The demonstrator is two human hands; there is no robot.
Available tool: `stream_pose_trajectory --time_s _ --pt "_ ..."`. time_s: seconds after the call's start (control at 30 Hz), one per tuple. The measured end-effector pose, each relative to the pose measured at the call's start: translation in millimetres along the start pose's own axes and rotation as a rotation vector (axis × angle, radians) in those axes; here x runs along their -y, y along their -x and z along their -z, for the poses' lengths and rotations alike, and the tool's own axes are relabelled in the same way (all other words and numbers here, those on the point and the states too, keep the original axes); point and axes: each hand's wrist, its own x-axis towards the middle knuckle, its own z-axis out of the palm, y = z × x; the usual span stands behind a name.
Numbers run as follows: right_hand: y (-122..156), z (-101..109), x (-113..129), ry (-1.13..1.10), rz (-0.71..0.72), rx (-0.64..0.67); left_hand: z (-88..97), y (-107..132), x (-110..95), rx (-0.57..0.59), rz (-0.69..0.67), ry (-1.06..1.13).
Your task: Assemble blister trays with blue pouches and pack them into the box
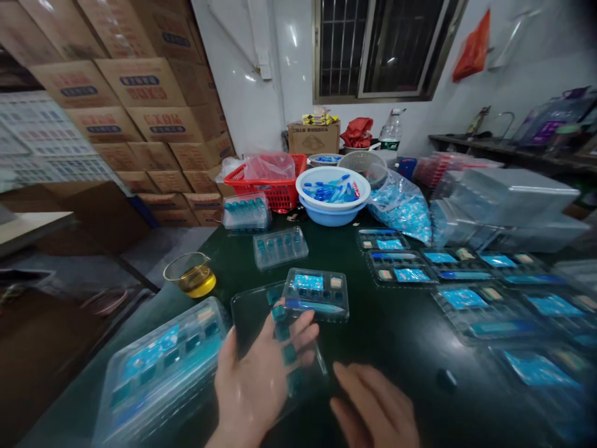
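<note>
The left hand [256, 376] is lying palm up with its thumb standing well apart and its fingers loosely spread and slightly curled, not closing on anything, while a row of teal blocks [282, 331] is showing across those fingers; from where I'm standing I cannot tell whether the blocks are touching skin or sitting in clear plastic. That row is running lengthwise away from the person, its far end leaning leftward and its near end pointing toward the right hand. The left hand is plainly the nearer one, overlapping the row, whereas the right hand [375, 395] is hanging to the right and a little closer to the body, apart from the blocks, its blurred fingers half bent and, as far as I can see, holding nothing. A clear plastic tray [245, 311] is spreading around the left fingers, its edge showing beyond the thumb. Just past the fingertips, a filled pack [299, 281] is lying on the green worktop [387, 323]. Farther out, a stack of packs [168, 373] is sitting to the left, a small dark block [446, 379] is resting right of the right hand, and more filled packs [461, 298] are covering the far right.
</note>
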Motion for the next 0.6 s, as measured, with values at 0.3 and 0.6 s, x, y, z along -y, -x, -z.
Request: stream_pose_trajectory --time_s 0.3,0.6 --pt "-23.3 -10.6 -21.6 -0.294 -0.049 0.303 -4.1 2.9 1.8 0.024 0.123 0.102" --pt "-30.0 -18.4 -27.1 -0.324 -0.062 0.303 -16.8 10.3 -9.5 -0.142 0.111 -0.04"
